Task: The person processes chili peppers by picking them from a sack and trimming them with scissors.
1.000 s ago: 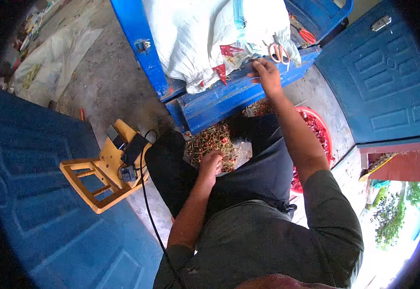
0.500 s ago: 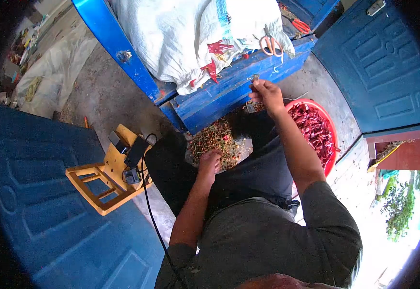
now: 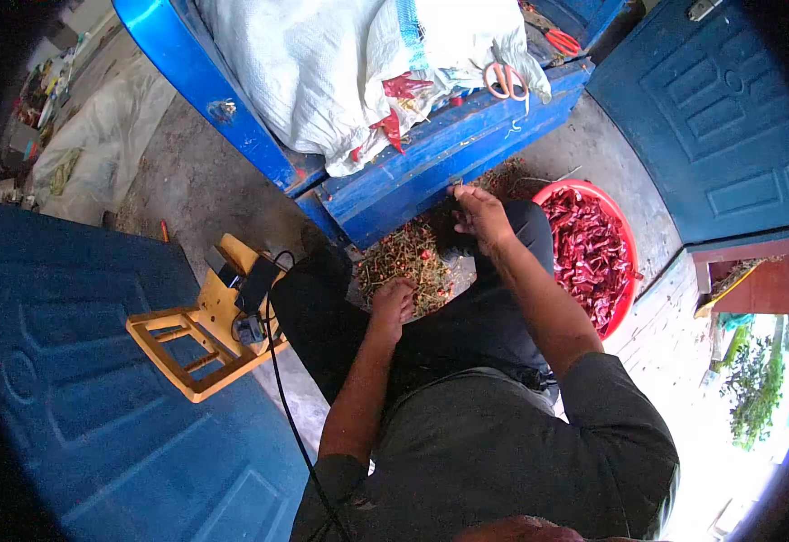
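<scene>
The right hand has little room: the blue cart stands just ahead and the knee lies under it. To its right a red basin full of chillies blocks the floor. The left hand sits between the legs over a pile of stems. Further left, a yellow stool and black cable crowd the concrete. A white sack fills the cart top.
</scene>
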`<state>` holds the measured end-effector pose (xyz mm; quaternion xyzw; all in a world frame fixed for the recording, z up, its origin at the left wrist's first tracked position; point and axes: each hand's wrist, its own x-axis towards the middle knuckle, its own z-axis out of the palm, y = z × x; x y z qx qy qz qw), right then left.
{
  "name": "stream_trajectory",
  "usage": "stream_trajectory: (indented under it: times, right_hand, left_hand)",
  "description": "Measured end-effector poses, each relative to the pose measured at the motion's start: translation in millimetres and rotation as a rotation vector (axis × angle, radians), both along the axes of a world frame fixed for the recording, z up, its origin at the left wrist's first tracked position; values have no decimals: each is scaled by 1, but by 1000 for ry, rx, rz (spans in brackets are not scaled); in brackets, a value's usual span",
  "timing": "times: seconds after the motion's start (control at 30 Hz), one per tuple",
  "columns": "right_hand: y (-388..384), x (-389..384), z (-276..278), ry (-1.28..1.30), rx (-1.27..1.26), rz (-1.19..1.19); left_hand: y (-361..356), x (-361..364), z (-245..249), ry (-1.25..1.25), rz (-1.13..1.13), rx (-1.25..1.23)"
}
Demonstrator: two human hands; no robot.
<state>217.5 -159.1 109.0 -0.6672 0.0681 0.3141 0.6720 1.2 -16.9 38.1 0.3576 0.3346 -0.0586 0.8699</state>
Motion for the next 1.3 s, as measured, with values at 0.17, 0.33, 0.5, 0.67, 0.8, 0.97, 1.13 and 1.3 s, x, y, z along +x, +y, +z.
stream_trajectory:
  times: [0.17, 0.33, 0.5, 0.67, 0.8, 0.97, 1.13, 1.3]
  right_hand:
    - [1, -19, 16, -180, -192, 538]
    - [-14, -24, 26, -532, -212, 687]
    - [-41, -13, 57, -268, -348, 639]
    - [-34, -38, 40, -638, -309, 841]
    - [-22, -39, 41, -885, -558, 907]
    - [-11, -46, 56, -860, -791, 936]
    - [-10, -56, 27, -909, -630, 973]
    - [-12, -54, 51, -882, -688, 933]
  left_hand:
    - [0, -4, -4, 19, -11, 31]
    - [1, -2, -11, -9, -22, -3]
    - [-1, 7, -5, -11, -46, 31]
    - [-5, 16, 4, 15, -63, 55]
    - [-1, 9, 0, 12, -26, 19]
    - [1, 8, -11, -21, -60, 3]
    - [0, 12, -5, -26, -36, 3]
    - [1, 9, -4, 7, -21, -11]
